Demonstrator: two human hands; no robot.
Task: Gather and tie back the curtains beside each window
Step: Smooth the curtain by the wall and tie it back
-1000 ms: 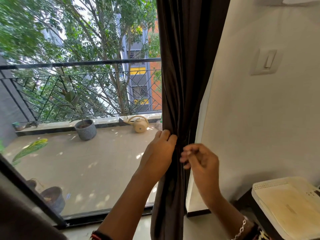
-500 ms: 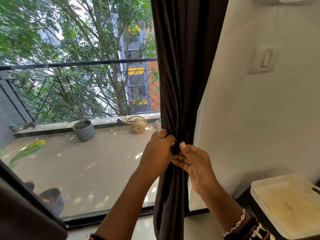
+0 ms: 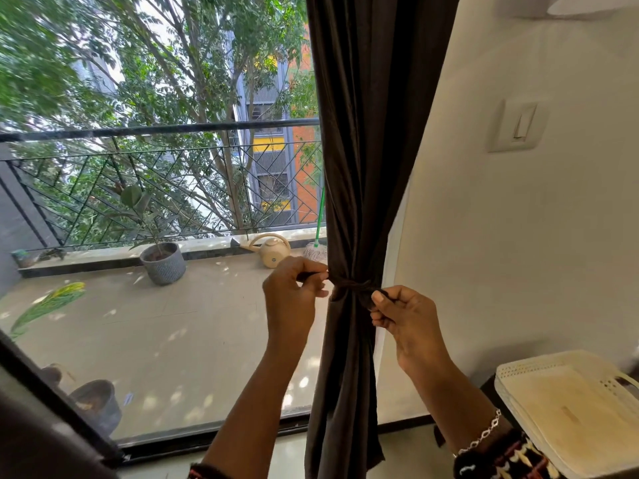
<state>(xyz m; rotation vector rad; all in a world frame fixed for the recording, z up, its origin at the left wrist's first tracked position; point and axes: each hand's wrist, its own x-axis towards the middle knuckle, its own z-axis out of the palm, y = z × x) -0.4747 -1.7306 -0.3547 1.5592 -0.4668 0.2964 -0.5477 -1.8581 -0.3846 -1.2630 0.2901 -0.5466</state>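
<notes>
While left hand (image 3: 294, 295) and right hand (image 3: 404, 319) pinch tie (image 3: 352, 285), curtain (image 3: 373, 133) bunches.

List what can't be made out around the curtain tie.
Head view only:
- Tie ends: hidden inside the left hand and right hand.
- Knot: dark on dark curtain, finished or not unclear.
- Curtain top: cut off by top edge.
- White basket: cut off by right edge.

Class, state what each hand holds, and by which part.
The left hand and right hand each pinch one end of the tie cinched round the curtain.
</notes>
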